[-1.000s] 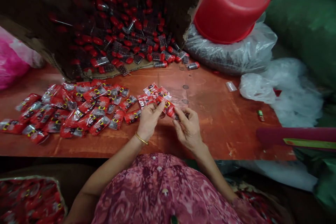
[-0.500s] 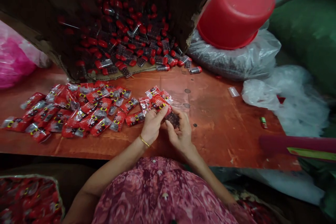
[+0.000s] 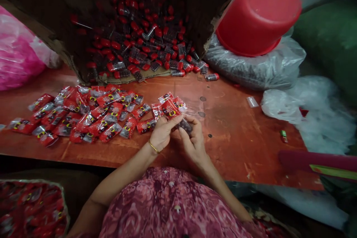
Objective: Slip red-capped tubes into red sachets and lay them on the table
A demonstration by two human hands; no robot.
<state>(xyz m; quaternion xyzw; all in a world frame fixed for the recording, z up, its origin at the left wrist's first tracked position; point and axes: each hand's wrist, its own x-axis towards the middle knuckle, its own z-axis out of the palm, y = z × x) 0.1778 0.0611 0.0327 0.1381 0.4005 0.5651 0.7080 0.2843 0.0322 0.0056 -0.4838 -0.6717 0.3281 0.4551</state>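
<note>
Close to the table's middle, my left hand [image 3: 161, 134] is closed on a small fan of red printed plastic packets [image 3: 170, 108], its thumb pressed over their near edge. Beside it my right hand [image 3: 195, 139] pinches a small clear bottle [image 3: 185, 126] with dark contents between thumb and fingers. The bottle's far end meets the packets under my left thumb; whether it is inside one is hidden. Left of my hands lies a pile of filled red packets [image 3: 97, 113], with dark contents showing through their clear parts.
Beyond the hands, a cardboard box [image 3: 223, 15] lies open towards me, full of red-capped bottles [image 3: 145, 50]. A red tub [image 3: 259, 18] rests upside down on a clear bag [image 3: 256, 68]. A basket of packets [image 3: 30, 208] stands low left; a purple bar [image 3: 295, 160] juts in at right.
The view has turned slightly, so the box, tub and pile appear farther right. My hands stay together on the packets and bottle, with only small shifts of thumb and fingers.
</note>
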